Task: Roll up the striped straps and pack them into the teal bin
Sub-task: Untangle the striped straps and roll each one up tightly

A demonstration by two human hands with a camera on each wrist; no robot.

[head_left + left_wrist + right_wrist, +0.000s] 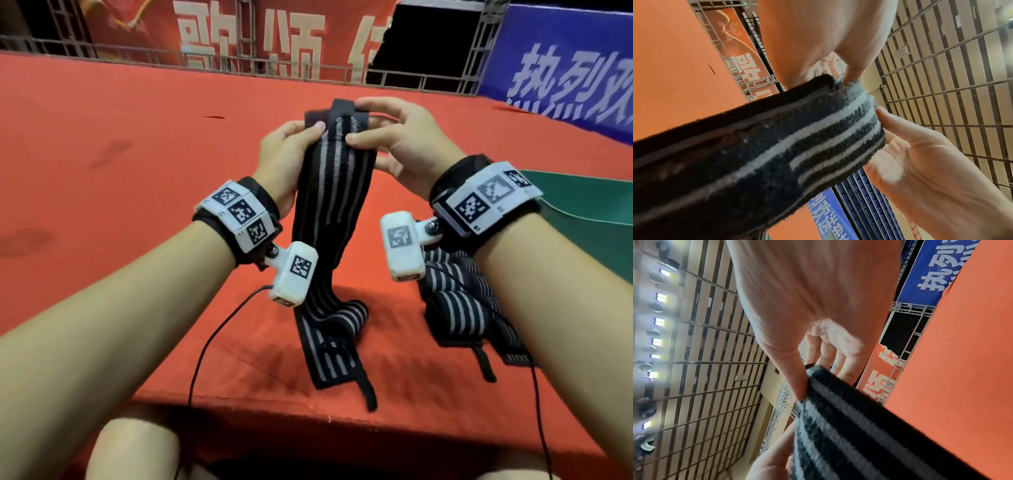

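striped strap (327, 192) | long axis vertical, tail on red table (102, 137) | left hand (281, 154), right hand (400, 137) fingers pinch top end

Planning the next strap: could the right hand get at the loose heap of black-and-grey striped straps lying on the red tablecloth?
Probably not yet: the right hand pinches the raised striped strap; the heap lies uncovered under that wrist.

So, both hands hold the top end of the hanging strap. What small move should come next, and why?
Probably fold the top end over to start the roll: the left hand and right hand pinch the striped strap there, still unrolled, its lower end on the red table.
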